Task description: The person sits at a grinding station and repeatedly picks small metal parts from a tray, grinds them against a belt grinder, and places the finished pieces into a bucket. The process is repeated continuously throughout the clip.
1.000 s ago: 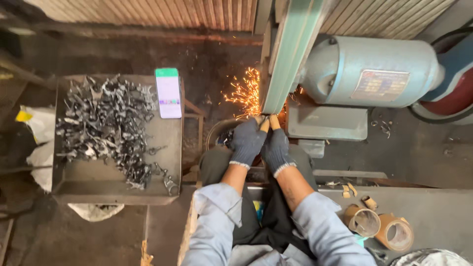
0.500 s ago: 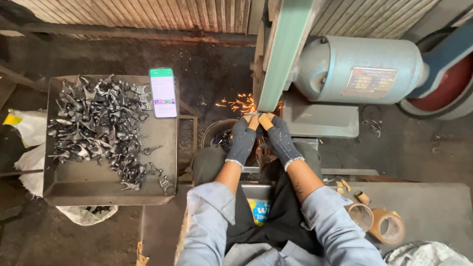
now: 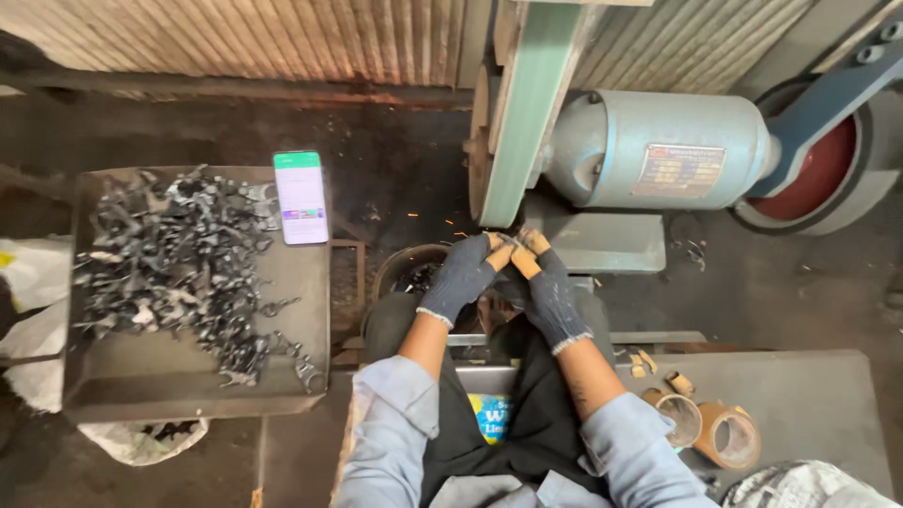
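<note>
My left hand (image 3: pixel 467 274) and my right hand (image 3: pixel 547 285) wear dark knit gloves with tan fingertips. Both pinch one small metal piece (image 3: pixel 513 243) between the fingertips, just below the green grinding belt (image 3: pixel 529 113). Only a few faint sparks (image 3: pixel 442 224) show to the left of the belt. The piece itself is mostly hidden by the fingers. A dark round bucket (image 3: pixel 406 266) sits under my left hand, partly covered by it.
A metal tray (image 3: pixel 198 390) on my left holds a heap of several small dark metal parts (image 3: pixel 169 259) and a lit phone (image 3: pixel 300 197). A blue-grey motor (image 3: pixel 658 150) stands right of the belt. Tape rolls (image 3: pixel 705 428) lie on a grey bench at lower right.
The bright spray of sparks at the belt has died down to a few specks. My hands have drawn the piece slightly back from the belt.
</note>
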`<action>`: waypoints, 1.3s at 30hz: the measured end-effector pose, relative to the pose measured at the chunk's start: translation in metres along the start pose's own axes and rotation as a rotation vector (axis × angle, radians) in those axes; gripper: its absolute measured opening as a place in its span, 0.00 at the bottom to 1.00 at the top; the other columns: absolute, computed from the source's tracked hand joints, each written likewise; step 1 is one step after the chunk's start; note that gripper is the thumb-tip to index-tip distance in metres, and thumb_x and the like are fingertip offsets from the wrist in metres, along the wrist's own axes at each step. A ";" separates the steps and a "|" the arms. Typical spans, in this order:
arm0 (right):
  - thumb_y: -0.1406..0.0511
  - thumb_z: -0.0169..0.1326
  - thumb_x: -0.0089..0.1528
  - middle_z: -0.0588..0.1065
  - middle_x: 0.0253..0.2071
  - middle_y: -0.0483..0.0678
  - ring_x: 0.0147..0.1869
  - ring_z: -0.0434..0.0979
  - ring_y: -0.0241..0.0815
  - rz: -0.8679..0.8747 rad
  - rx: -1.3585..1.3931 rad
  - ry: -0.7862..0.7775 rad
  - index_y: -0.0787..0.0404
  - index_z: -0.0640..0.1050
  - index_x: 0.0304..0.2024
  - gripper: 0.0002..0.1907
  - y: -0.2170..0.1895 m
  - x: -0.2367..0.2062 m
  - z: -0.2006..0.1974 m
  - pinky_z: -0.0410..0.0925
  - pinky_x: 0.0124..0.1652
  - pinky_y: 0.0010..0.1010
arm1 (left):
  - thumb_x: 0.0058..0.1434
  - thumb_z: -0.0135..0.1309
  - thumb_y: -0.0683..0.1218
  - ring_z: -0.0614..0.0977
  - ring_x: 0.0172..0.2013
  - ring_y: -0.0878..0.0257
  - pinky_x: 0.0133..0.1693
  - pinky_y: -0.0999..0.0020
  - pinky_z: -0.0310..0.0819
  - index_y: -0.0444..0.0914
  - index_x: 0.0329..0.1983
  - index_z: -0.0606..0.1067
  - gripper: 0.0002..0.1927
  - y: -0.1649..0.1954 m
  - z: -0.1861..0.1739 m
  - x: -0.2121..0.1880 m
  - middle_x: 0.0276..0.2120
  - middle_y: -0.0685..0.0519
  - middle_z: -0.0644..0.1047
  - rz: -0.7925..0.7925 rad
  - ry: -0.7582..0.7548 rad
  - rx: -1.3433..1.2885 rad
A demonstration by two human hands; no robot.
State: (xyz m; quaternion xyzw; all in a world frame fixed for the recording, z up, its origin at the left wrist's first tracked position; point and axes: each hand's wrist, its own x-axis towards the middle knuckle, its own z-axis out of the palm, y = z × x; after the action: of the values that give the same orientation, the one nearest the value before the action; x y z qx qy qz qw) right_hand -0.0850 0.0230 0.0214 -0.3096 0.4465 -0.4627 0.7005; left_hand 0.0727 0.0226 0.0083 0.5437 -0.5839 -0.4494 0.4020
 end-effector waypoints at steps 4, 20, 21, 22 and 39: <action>0.61 0.60 0.62 0.81 0.42 0.48 0.44 0.80 0.38 0.066 -0.600 0.023 0.67 0.77 0.55 0.22 -0.001 -0.036 0.009 0.72 0.45 0.28 | 0.61 0.59 0.51 0.80 0.49 0.42 0.49 0.52 0.74 0.36 0.52 0.75 0.20 0.016 -0.015 -0.042 0.48 0.38 0.78 -0.047 -0.214 0.498; 0.65 0.62 0.64 0.70 0.34 0.39 0.36 0.64 0.31 -0.146 -0.274 -0.121 0.70 0.77 0.54 0.19 0.040 0.016 -0.006 0.61 0.35 0.26 | 0.62 0.61 0.37 0.83 0.38 0.63 0.41 0.67 0.78 0.30 0.48 0.77 0.11 -0.040 0.024 0.007 0.38 0.49 0.82 -0.271 -0.119 -0.880; 0.64 0.60 0.65 0.72 0.33 0.39 0.36 0.67 0.30 -0.092 -0.358 -0.094 0.70 0.77 0.51 0.17 0.049 0.025 -0.009 0.63 0.34 0.26 | 0.63 0.60 0.38 0.83 0.39 0.63 0.43 0.68 0.79 0.30 0.48 0.77 0.11 -0.047 0.024 0.009 0.38 0.50 0.81 -0.286 -0.121 -0.895; 0.62 0.59 0.65 0.74 0.32 0.40 0.36 0.70 0.29 -0.046 -0.440 -0.067 0.69 0.77 0.48 0.16 0.052 0.030 -0.009 0.65 0.33 0.25 | 0.64 0.59 0.38 0.83 0.39 0.64 0.44 0.69 0.79 0.31 0.48 0.77 0.11 -0.051 0.023 0.011 0.39 0.51 0.81 -0.294 -0.127 -0.906; 0.59 0.55 0.66 0.78 0.51 0.51 0.51 0.78 0.40 0.348 0.100 -0.226 0.66 0.76 0.58 0.23 -0.014 -0.071 -0.002 0.70 0.49 0.32 | 0.45 0.72 0.45 0.74 0.62 0.44 0.63 0.56 0.67 0.35 0.54 0.74 0.32 0.023 0.024 -0.082 0.58 0.40 0.74 0.233 0.131 0.127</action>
State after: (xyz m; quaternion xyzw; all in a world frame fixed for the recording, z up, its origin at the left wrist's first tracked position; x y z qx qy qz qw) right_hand -0.1040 0.0835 0.0568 -0.2426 0.3884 -0.3188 0.8298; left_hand 0.0508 0.1068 0.0255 0.5247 -0.6429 -0.3253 0.4534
